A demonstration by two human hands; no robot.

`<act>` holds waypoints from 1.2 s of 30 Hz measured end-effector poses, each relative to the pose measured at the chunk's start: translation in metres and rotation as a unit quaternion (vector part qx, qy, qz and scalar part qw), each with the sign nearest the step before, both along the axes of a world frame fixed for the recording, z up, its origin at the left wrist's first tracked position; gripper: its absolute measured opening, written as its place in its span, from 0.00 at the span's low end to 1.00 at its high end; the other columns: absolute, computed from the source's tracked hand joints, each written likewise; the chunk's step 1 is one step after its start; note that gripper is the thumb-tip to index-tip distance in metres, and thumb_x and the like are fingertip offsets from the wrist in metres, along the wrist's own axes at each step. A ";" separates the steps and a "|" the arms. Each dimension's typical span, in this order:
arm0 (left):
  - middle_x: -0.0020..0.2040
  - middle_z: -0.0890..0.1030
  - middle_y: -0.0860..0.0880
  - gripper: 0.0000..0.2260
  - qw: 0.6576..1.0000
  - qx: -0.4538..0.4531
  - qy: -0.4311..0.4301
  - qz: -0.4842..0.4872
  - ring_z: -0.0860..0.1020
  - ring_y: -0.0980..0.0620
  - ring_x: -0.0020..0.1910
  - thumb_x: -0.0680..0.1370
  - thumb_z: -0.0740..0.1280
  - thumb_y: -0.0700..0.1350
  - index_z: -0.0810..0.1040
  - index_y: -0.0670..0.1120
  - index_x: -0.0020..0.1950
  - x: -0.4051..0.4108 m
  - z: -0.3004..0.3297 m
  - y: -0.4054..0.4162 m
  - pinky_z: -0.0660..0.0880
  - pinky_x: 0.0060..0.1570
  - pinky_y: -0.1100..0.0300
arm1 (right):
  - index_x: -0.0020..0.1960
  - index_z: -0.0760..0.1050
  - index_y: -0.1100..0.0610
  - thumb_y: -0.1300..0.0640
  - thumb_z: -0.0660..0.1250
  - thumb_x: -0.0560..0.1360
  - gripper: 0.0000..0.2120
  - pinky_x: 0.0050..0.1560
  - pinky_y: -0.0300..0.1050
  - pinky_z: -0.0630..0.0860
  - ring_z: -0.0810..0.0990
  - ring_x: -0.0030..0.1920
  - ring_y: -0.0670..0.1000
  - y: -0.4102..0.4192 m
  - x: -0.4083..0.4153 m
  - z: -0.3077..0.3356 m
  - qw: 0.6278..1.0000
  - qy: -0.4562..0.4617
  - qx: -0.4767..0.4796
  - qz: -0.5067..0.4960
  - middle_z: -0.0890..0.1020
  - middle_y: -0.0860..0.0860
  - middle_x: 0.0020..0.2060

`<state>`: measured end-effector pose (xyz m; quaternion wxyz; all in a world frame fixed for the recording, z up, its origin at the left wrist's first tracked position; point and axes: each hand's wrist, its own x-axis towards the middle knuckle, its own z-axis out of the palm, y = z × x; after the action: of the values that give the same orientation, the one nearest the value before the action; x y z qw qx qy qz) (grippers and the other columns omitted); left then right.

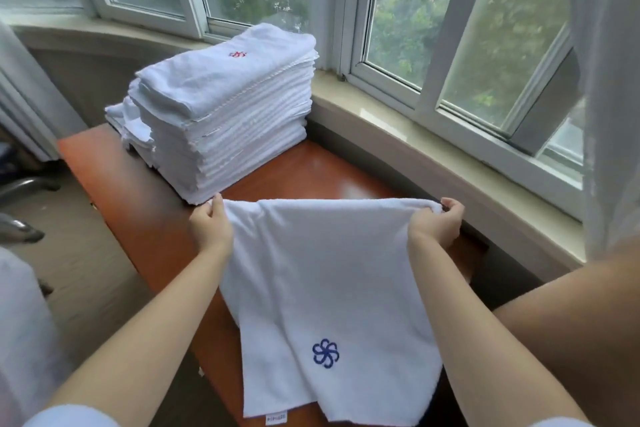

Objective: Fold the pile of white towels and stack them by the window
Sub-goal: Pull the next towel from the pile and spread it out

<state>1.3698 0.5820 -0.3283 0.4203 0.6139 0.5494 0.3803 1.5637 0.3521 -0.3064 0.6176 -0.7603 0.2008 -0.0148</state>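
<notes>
Both hands pinch the far edge of one towel (322, 274): left hand (210, 225) at the left corner, right hand (437, 224) at the right corner, fingers curled round the cloth, edge pulled taut between them. Likely reason: tension flattens the cloth and squares the corners before a fold. The towel drapes from that edge toward the person, near end hanging off the counter (114, 170); blue flower logo (325, 352) faces up, small tag (276, 418) at the near hem. It looks single-layer, so I judge folding on this one has barely started. Stack (225, 114) of folded towels sits at the counter's far end, hard against the sill (408, 135), i.e. already by the window (450, 28); it's tall, edges a bit ragged on the left, red logo (237, 54) on top. Left hand is just beside the stack's base, not touching as far as I can tell. Counter is glossy red-brown wood, narrow, running along a curved stone sill. Sliding white-frame windows, trees outside. Sheer curtain (609, 80) at right; chair base (20, 204) on the floor, left. More white cloth (20, 322) at lower left, possibly the unfolded pile.
</notes>
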 end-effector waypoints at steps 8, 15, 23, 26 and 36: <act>0.33 0.65 0.48 0.18 0.998 -0.043 0.044 -0.011 0.62 0.52 0.31 0.81 0.63 0.45 0.64 0.41 0.34 0.040 -0.047 0.063 0.60 0.39 0.57 | 0.64 0.72 0.56 0.67 0.54 0.78 0.18 0.46 0.43 0.68 0.74 0.49 0.52 0.081 0.084 -0.040 0.998 0.052 -0.001 0.030 0.75 0.51 0.53; 0.63 0.70 0.50 0.37 0.977 -0.145 0.109 -0.109 0.72 0.50 0.62 0.75 0.68 0.35 0.56 0.55 0.79 0.075 -0.083 0.085 0.71 0.61 0.53 | 0.60 0.74 0.58 0.71 0.58 0.74 0.18 0.40 0.33 0.68 0.74 0.44 0.50 0.151 0.136 -0.085 0.985 0.020 -0.027 0.171 0.64 0.50 0.66; 0.73 0.65 0.48 0.31 0.951 -0.094 0.279 -0.097 0.63 0.46 0.71 0.75 0.69 0.48 0.62 0.50 0.76 0.063 -0.132 0.036 0.66 0.68 0.49 | 0.72 0.66 0.48 0.56 0.68 0.73 0.28 0.73 0.55 0.49 0.47 0.77 0.58 0.126 0.107 -0.148 0.861 0.051 -0.384 0.329 0.47 0.55 0.78; 0.71 0.68 0.48 0.31 0.955 -0.090 0.275 -0.066 0.65 0.45 0.70 0.74 0.71 0.47 0.63 0.51 0.75 0.043 -0.140 0.019 0.67 0.66 0.48 | 0.77 0.56 0.48 0.48 0.67 0.75 0.34 0.74 0.55 0.49 0.50 0.77 0.58 0.100 0.084 -0.163 0.847 0.030 -0.407 0.341 0.48 0.56 0.78; 0.56 0.79 0.47 0.28 0.958 -0.273 0.073 -0.052 0.79 0.48 0.52 0.75 0.72 0.42 0.67 0.45 0.73 -0.027 -0.120 -0.051 0.75 0.46 0.58 | 0.72 0.64 0.59 0.47 0.63 0.78 0.27 0.66 0.56 0.64 0.69 0.68 0.62 0.008 0.013 -0.143 0.871 0.110 -0.386 0.283 0.70 0.59 0.69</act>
<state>1.3429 0.5315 -0.4479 0.5496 0.5295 0.6291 0.1477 1.5764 0.3603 -0.4497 0.2261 -0.9592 0.0218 0.1681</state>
